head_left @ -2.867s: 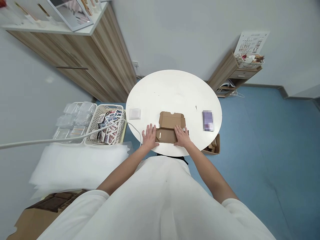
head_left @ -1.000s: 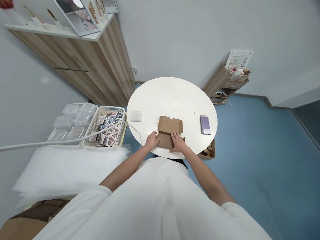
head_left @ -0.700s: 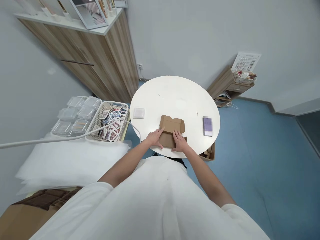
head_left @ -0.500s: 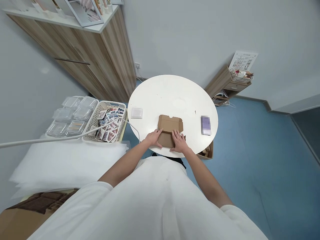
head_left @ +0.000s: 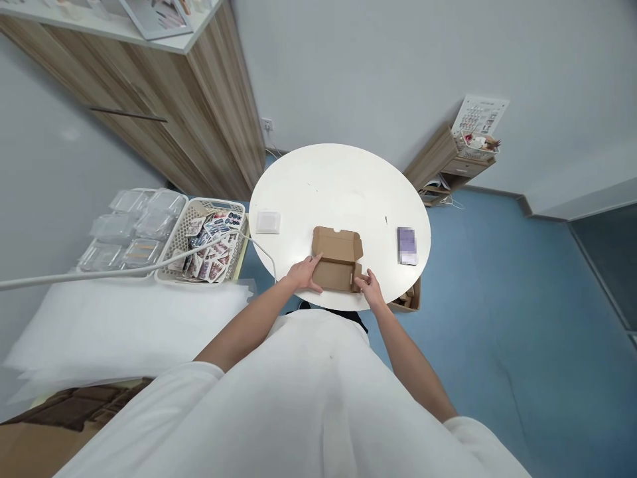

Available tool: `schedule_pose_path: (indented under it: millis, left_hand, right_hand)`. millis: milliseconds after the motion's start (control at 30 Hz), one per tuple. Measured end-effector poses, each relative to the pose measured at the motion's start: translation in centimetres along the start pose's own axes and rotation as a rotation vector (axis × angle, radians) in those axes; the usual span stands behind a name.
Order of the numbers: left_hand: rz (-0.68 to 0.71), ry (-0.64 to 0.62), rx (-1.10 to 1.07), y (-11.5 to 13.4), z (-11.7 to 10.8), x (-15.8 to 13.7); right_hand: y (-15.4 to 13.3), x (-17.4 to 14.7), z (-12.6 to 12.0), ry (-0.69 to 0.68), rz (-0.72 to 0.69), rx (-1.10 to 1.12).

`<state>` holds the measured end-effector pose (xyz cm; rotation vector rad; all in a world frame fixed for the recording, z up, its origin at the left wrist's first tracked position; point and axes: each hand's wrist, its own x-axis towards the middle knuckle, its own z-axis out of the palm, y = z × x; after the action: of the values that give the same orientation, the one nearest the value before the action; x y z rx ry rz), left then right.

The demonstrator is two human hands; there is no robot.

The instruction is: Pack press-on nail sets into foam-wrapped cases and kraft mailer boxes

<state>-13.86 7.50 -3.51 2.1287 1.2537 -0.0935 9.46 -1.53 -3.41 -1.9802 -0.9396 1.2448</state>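
Note:
A brown cardboard mailer box (head_left: 336, 273) lies unfolded on the white round table (head_left: 343, 179), its lid flap leaning away from me and its shallow base nearest my body. My left hand (head_left: 302, 273) rests along the base's left side, thumb and fingers spread apart against it. At the right end, my right hand (head_left: 369, 288) has its fingertips closed on the small side panel, which stands up there. A narrow slot shows in that panel.
On the table are a clear flat case (head_left: 268, 222) at left and a purple packet (head_left: 407, 245) at right. Left of it stand a white basket of printed cards (head_left: 209, 242), clear plastic boxes (head_left: 130, 216) and a white cable (head_left: 199, 254). An open carton (head_left: 412, 299) sits below right.
My right hand has moved from lying over the box's middle to its right end, gripping the side panel. The base's inside is now uncovered. My left hand stays at the left side.

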Motion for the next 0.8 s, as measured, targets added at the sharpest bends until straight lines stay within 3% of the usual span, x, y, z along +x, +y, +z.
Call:
schedule_pose_path:
  millis: [167,433,667,800]
  left_hand:
    - [-0.023,0.006,0.007,0.3,0.2,-0.1]
    - [-0.007,-0.008,-0.021,1.2,1.0,-0.7]
    - [-0.022,-0.008,-0.051,1.5,1.1,-0.4]
    - [-0.019,0.027,-0.154,1.5,1.4,-0.9]
  right_hand:
    - [-1.9,0.4,1.1,-0.055,-0.161,-0.282]
    - [-1.8,1.8,1.7,-0.010,0.067,-0.860]
    - [-1.9,2.0,1.5,0.022,0.081,-0.882]
    - [-1.3,1.3,0.8,0.033,0.039,-0.746]
